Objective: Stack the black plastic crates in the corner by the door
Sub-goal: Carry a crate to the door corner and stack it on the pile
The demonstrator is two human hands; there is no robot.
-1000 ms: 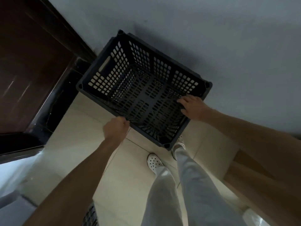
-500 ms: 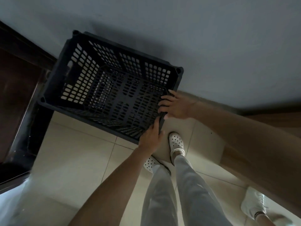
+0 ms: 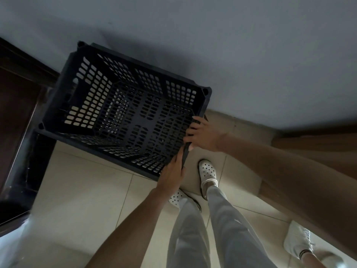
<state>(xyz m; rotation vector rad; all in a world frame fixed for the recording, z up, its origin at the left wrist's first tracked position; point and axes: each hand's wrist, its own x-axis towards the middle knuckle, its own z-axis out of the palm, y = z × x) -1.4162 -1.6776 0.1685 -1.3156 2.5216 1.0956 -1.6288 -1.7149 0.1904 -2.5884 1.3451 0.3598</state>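
Head view: the black crate [image 3: 125,113] sits in the corner, open top facing up toward the camera; its far long side is close against the grey wall [image 3: 241,45] and its left end is just beside the dark door [image 3: 17,105]. Through the slotted base a second lattice shows faintly, though whether that is another crate underneath cannot be told.

Both hands are at the crate's right end. The right hand [image 3: 205,135] grips the right rim, fingers curled over the edge and into the crate. The left hand [image 3: 172,175] lies against the near right corner, fingers reaching up along the rim; its thumb is hidden behind the hand, so whether it clasps the corner or only presses it cannot be told.

Below the hands are pale trousers [image 3: 193,238] and white perforated clogs [image 3: 207,171] on the tiled floor [image 3: 87,190] — the right clog just beside the crate's near corner; at the lower right edge a white sneaker [image 3: 297,242] stands well apart from the crate.
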